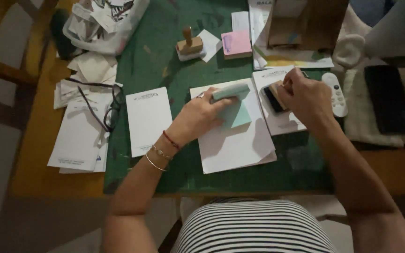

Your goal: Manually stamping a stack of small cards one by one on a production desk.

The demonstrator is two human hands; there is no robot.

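Observation:
My left hand (201, 115) grips a pale green pad of sticky notes (234, 108) and bends its top sheets up; the pad rests on a stack of white paper (238, 145). My right hand (304, 96) holds a wooden stamp (276, 92) pressed onto a dark ink pad (272, 100), which lies on another white printed sheet (282, 122). Both hands work over a green cutting mat (151, 65) on a wooden table.
A white notepad (148, 119) lies left of my left hand, with eyeglasses (108, 105) and loose papers (78, 140) further left. Behind are a wooden-handled stamp (189, 43), a pink sticky pad (236, 44) and a brown paper bag (305, 23). A white remote (336, 93) and black phone (390, 98) lie right.

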